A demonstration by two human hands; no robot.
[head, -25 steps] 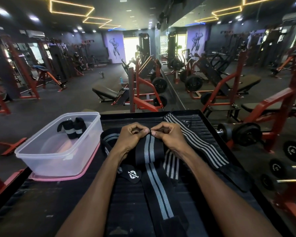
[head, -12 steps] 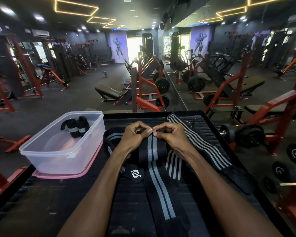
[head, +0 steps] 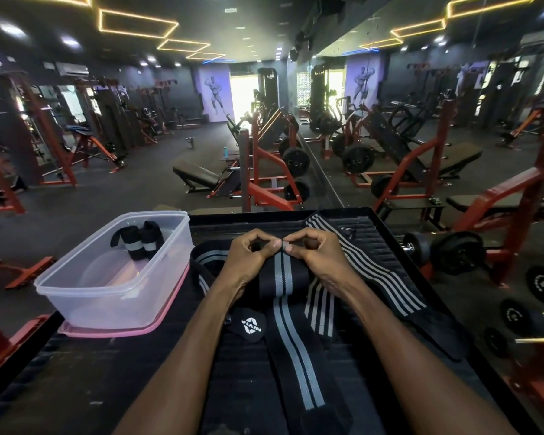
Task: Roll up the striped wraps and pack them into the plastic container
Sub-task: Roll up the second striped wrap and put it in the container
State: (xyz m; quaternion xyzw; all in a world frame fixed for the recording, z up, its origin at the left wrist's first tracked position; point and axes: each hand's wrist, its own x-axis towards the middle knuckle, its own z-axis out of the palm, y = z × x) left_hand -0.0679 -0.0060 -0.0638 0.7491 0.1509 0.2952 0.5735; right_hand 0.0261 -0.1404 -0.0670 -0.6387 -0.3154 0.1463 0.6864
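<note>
A black wrap with two grey stripes [head: 296, 343] lies lengthwise on the black table [head: 76, 381], running toward me. My left hand [head: 248, 255] and my right hand [head: 314, 254] pinch its far end side by side, fingers curled over a small roll at the tip. A second wrap with several grey stripes [head: 380, 277] lies diagonally to the right, and another striped wrap [head: 203, 262] curves under my left wrist. The clear plastic container [head: 85, 296] stands at the left on a pink lid, holding two rolled wraps [head: 139, 241].
A black logo tab [head: 248, 324] lies beside the held wrap. The table has a raised rim [head: 390, 233]. Dumbbells [head: 453, 252] and weight plates sit on the floor to the right, red gym machines beyond the table.
Both hands stay on the wrap's far end, fingers shifting slightly as the tip curls over. The wrap and the container have not moved on the table.
</note>
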